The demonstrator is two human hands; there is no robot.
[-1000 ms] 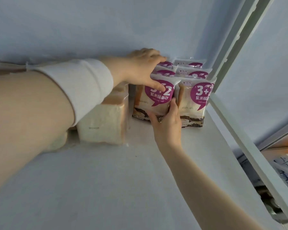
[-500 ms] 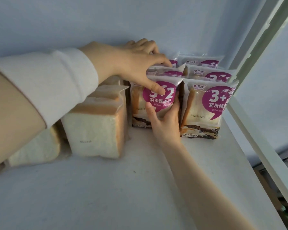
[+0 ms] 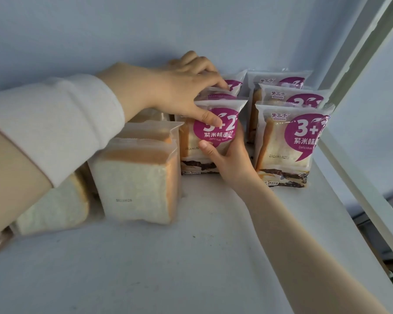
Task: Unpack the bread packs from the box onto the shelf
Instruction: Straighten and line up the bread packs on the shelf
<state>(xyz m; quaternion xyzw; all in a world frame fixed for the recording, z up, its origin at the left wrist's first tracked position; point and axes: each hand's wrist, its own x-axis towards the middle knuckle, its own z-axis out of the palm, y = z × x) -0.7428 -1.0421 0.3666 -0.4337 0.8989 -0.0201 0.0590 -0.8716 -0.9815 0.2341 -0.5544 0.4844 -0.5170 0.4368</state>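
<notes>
Upright near back edge of white shelf, purple-labelled plastic bread pack — left hand pinches its top, right hand grips its lower side.

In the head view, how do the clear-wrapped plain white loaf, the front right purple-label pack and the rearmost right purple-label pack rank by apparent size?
1. clear-wrapped plain white loaf, though nearer, so unsure.
2. front right purple-label pack.
3. rearmost right purple-label pack, mostly hidden.

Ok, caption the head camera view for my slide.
Left hand and right hand hold a purple-label bread pack upright on the shelf, beside plain toast packs.
</notes>
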